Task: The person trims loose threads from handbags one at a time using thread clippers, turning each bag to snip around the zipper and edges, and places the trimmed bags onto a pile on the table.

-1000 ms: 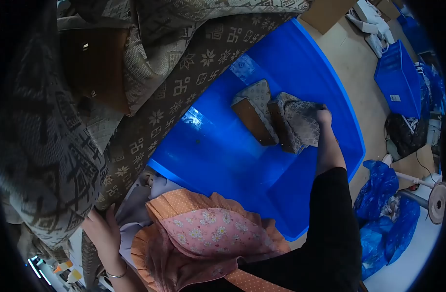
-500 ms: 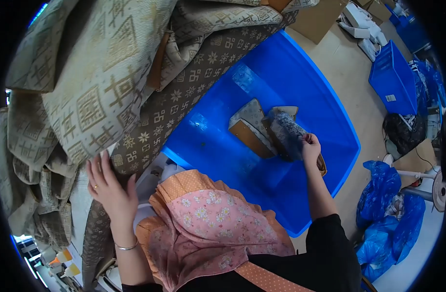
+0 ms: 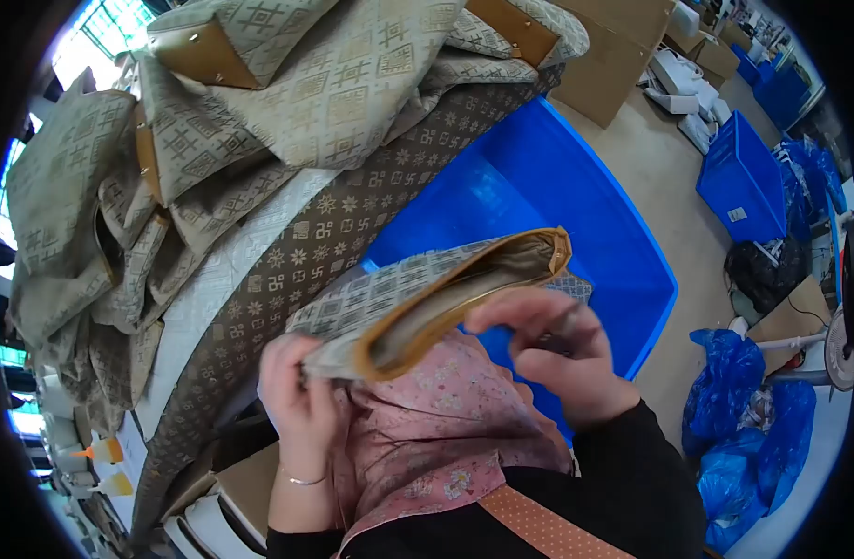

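Observation:
A patterned fabric bag (image 3: 399,291) with tan trim round its open mouth is held up before my apron, tilted with the mouth toward me. My left hand (image 3: 301,387) is closed on its lower left end. By the near rim is my right hand (image 3: 576,354), its fingers curled and blurred; what they hold, if anything, cannot be made out. Behind the bag stands a large blue bin (image 3: 623,252). A bit of patterned material (image 3: 572,288) shows past the bag's right end, inside the bin.
A heap of beige patterned bags (image 3: 203,121) with tan leather parts lies on the brown patterned cloth (image 3: 292,256) at left. A cardboard box (image 3: 609,56) stands behind the bin. Blue plastic bags (image 3: 758,447) and another blue bin (image 3: 744,177) are at right.
My right hand has come up out of the bin toward my chest. My left hand has left the cloth's edge and taken hold of the bag, now raised. My view has shifted left.

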Available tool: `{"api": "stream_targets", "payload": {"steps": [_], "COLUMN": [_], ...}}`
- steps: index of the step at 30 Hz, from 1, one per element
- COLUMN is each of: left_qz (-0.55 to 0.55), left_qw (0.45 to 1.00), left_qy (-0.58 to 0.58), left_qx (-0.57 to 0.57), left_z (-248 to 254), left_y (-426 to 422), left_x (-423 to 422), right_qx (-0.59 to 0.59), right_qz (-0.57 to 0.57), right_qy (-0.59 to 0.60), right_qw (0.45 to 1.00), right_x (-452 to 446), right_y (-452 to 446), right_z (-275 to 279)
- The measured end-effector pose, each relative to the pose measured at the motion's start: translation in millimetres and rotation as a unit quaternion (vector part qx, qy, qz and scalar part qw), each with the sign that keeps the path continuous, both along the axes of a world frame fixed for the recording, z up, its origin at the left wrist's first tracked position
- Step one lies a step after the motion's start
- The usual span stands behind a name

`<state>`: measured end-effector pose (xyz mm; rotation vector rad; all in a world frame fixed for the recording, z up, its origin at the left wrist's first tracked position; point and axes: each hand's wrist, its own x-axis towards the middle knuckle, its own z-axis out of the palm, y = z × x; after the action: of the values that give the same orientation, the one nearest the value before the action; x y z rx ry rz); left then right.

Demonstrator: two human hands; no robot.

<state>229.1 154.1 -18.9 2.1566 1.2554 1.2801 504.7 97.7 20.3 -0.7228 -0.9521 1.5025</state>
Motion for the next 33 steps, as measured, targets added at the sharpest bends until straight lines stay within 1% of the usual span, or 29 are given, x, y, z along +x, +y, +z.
{"api": "stream_targets", "payload": {"steps": [1, 2, 3, 5, 6, 8, 9, 11, 12, 13, 14, 15, 16, 17, 18, 19, 20, 21, 22, 23, 24, 25, 26, 27, 28, 29, 30, 31, 33], "left_qz": [0.052, 0.096, 0.068, 0.110, 0.132, 0.179, 0.220, 0.333, 0.374, 0.382, 0.385, 0.382, 0.301, 0.218, 0.166, 0.113, 0.084, 0.077, 0.067, 0.038, 0.041, 0.045, 0.050, 0.052, 0.072, 0.093, 0.101, 0.106, 0.116], "left_qw": [0.998, 0.987, 0.964, 0.969, 0.961, 0.956, 0.948, 0.906, 0.920, 0.922, 0.915, 0.908, 0.945, 0.972, 0.983, 0.991, 0.996, 0.997, 0.998, 0.994, 0.994, 0.997, 0.998, 0.998, 0.994, 0.984, 0.963, 0.963, 0.938], "left_qy": [-0.028, -0.124, -0.255, -0.220, -0.241, -0.229, -0.225, -0.258, -0.119, -0.043, 0.035, 0.122, 0.107, 0.089, 0.078, 0.068, 0.014, 0.012, 0.009, 0.092, 0.093, 0.057, 0.021, 0.022, -0.044, -0.109, -0.182, -0.179, -0.224], "left_qx": [0.015, 0.043, -0.020, 0.018, 0.019, -0.028, -0.043, -0.042, -0.009, 0.053, 0.111, 0.123, 0.071, 0.018, 0.010, 0.002, 0.023, 0.019, 0.013, 0.036, 0.030, 0.005, -0.022, -0.027, -0.067, -0.105, -0.173, -0.174, -0.235], "left_z": [1.5, -5.3, 0.7, -4.9, -7.6, -12.4, -20.2, -41.5, -40.9, -24.7, -1.1, 15.3, 20.9, 23.5, 24.6, 25.8, 28.4, 31.4, 35.2, 40.0, 37.5, 34.9, 32.5, 27.1, 19.1, 15.0, 20.3, 21.5, 22.3], "left_y": [-8.8, -18.4, -32.7, -52.5, -62.8, -84.1, -87.3, -90.7, -93.3, -89.1, -84.0, -83.1, -82.4, -80.7, -77.0, -72.5, -67.9, -69.4, -70.6, -68.9, -71.4, -74.6, -77.9, -81.8, -85.0, -87.5, -90.1, -91.1, -92.3], "left_x": [-31.6, -62.4, -90.2, -168.3, -194.2, -227.2, -237.2, -243.9, -240.1, -210.2, -171.9, -149.2, -136.3, -127.2, -122.0, -117.4, -112.7, -108.3, -104.5, -101.6, -96.2, -90.8, -87.1, -87.7, -89.8, -91.4, -90.0, -91.3, -93.3], "right_qx": [0.101, 0.197, 0.288, 0.191, 0.075, 0.114, 0.095, 0.134, 0.136, 0.072, 0.005, 0.025, 0.026, 0.022, 0.019, 0.020, 0.062, 0.104, 0.104, 0.089, 0.075, 0.071, 0.117, 0.161, 0.159, 0.177, 0.195, 0.195, 0.014], "right_qz": [-0.092, -0.182, -0.288, -0.369, -0.285, -0.133, -0.030, 0.055, 0.068, 0.126, 0.183, 0.171, 0.182, 0.227, 0.272, 0.283, 0.258, 0.230, 0.235, 0.235, 0.235, 0.239, 0.221, 0.202, 0.205, 0.205, 0.204, 0.209, 0.253], "right_qy": [-0.048, -0.092, -0.128, -0.183, -0.141, -0.197, -0.146, -0.198, -0.192, -0.109, -0.025, -0.124, -0.122, -0.148, -0.175, -0.172, -0.226, -0.277, -0.274, -0.284, -0.296, -0.295, -0.331, -0.365, -0.362, -0.389, -0.416, -0.411, -0.324], "right_qw": [0.990, 0.959, 0.904, 0.891, 0.945, 0.965, 0.984, 0.970, 0.970, 0.983, 0.983, 0.977, 0.975, 0.962, 0.946, 0.944, 0.937, 0.927, 0.927, 0.925, 0.923, 0.922, 0.910, 0.895, 0.895, 0.881, 0.865, 0.866, 0.911], "right_x": [3.4, 4.1, 4.2, -1.1, -12.5, -43.5, -63.2, -109.2, -131.1, -151.6, -165.8, -173.1, -178.1, -181.3, -184.3, -185.1, -183.7, -182.2, -180.8, -178.4, -175.9, -173.4, -168.4, -164.3, -157.9, -150.2, -147.1, -146.6, -141.4], "right_y": [-1.2, -1.5, 9.9, 25.4, 27.6, 38.4, 41.4, 46.9, 43.3, 38.3, 32.9, 29.1, 25.0, 21.1, 17.6, 14.5, 12.6, 12.7, 12.8, 11.6, 10.8, 11.1, 13.2, 15.7, 20.1, 26.0, 30.3, 31.9, 32.7], "right_z": [-3.7, -8.9, -17.0, -28.4, -27.6, -55.7, -78.2, -110.8, -115.9, -119.0, -122.7, -126.7, -123.8, -116.5, -110.7, -108.4, -107.4, -108.3, -111.7, -116.1, -117.1, -114.3, -108.1, -103.2, -104.1, -106.1, -106.6, -98.6, -71.1]}}
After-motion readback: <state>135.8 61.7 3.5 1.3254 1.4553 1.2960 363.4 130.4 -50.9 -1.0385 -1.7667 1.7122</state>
